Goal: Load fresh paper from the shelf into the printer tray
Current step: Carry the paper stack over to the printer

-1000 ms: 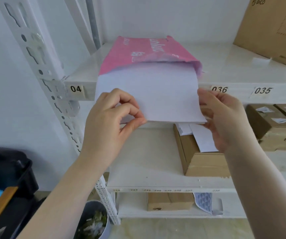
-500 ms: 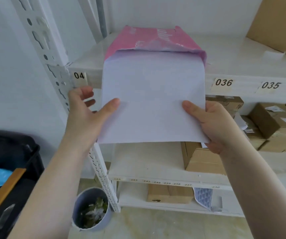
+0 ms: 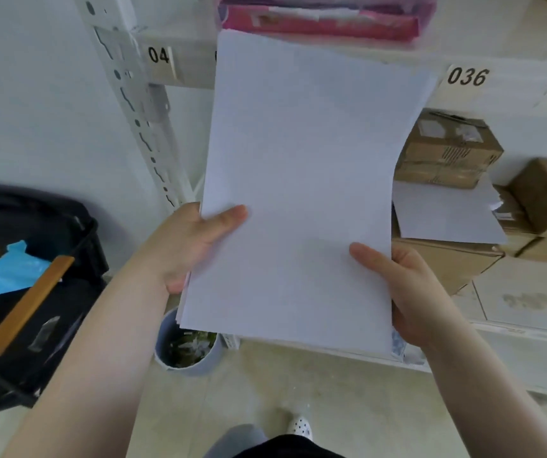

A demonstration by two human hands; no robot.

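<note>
The left hand (image 3: 187, 246) is clamped on the left edge of a stack of plain white printer paper (image 3: 298, 200), thumb flat on the top sheet and the fingers tucked out of sight beneath. The right hand (image 3: 407, 292) does the same on the stack's lower right edge, thumb lying across the top. That two-sided pinch looks deliberate: loose sheets sag and fan apart when held from one side only, and here the far end already bows upward a little, with its top right corner curling.

The stack is in the air, in front of the white metal shelf (image 3: 179, 66) and clear of it, its far edge just below the opened pink paper wrapper (image 3: 321, 23) lying on the upper board. The wrapper's open mouth faces the stack, which fits a bundle drawn straight out toward the person.

Behind the stack to its right, brown cardboard boxes (image 3: 447, 150) sit on the lower board with a loose white sheet (image 3: 443, 216) lying over one of them. Below the stack's near left corner stands a small grey waste bin (image 3: 187, 345) on the floor, and further left of the stack is a black bag (image 3: 31, 292) holding something blue and a wooden strip.

No printer is in view, so I judge the carrying and the loading into the tray are still to come.
</note>
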